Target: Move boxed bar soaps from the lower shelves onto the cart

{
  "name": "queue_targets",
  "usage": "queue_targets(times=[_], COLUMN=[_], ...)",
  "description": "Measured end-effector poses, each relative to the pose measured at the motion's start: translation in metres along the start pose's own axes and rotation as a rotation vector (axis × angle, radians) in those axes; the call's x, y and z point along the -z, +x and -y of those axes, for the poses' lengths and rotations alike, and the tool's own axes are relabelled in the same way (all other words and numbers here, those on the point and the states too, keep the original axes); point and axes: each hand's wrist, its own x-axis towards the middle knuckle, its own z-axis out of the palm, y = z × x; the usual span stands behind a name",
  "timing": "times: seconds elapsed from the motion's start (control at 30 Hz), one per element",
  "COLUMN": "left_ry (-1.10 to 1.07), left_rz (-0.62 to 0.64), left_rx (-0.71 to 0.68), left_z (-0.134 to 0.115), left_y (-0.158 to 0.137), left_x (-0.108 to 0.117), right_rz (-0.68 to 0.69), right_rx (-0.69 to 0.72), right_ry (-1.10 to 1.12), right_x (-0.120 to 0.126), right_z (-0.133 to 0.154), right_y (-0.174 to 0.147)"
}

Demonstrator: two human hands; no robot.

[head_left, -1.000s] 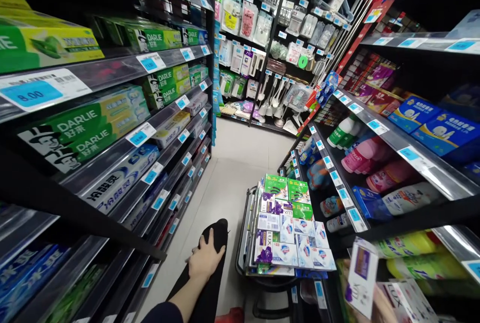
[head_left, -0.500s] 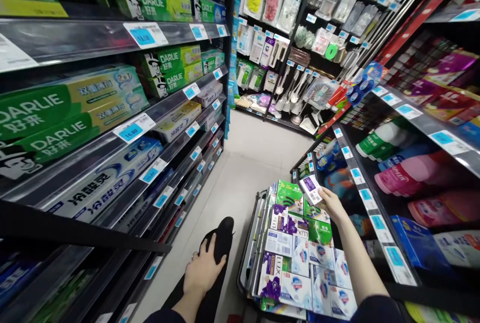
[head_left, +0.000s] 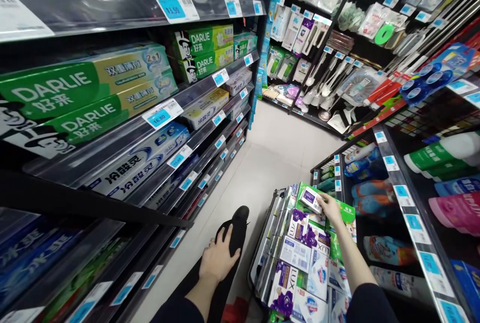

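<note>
My right hand (head_left: 329,209) grips a soap box (head_left: 309,198) by its right end, its length running left and far, over the far end of the stack (head_left: 295,253); my left hand (head_left: 220,259) rests spread on my leg (head_left: 227,283).

Two hands (head_left: 219,259), one held box (head_left: 310,199), perhaps three flowered boxes (head_left: 284,285) (LUX ones)

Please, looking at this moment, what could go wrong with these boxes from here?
1. The right hand holds the small white-and-purple box near one end, so the box might tilt or slip from its grip.
2. The right forearm crosses the edge of the stacked boxes in this view; a low sweep could perhaps push some out of line.
</note>
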Motion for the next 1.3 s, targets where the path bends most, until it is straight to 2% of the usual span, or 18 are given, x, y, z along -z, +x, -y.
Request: queue_targets(times=[0.3,1.07,1.2,1.3], left_ry=[0.019,0.035,0.046,0.055], left_rz=[0.014,0.002,0.004,-0.007], left_rx=[-0.003,-0.016,-0.014,-0.017], left_z=[-0.002,-0.005,-0.006,-0.006], left_y=[-0.002,0.0,-0.001,0.0], left_x=[0.001,-0.001,0.0,0.001], right_rz=[0.097,0.058,-0.03,-0.139], right_rx=[0.152,0.103,0.11,0.135], right_ry=[0.031,0.039,0.097,0.148], right_x=[-0.013,-0.013,0.002,0.037], right_z=[0.008,0.026,0.044,0.066], right_y=[-0.013,-0.024,-0.027,-0.052])
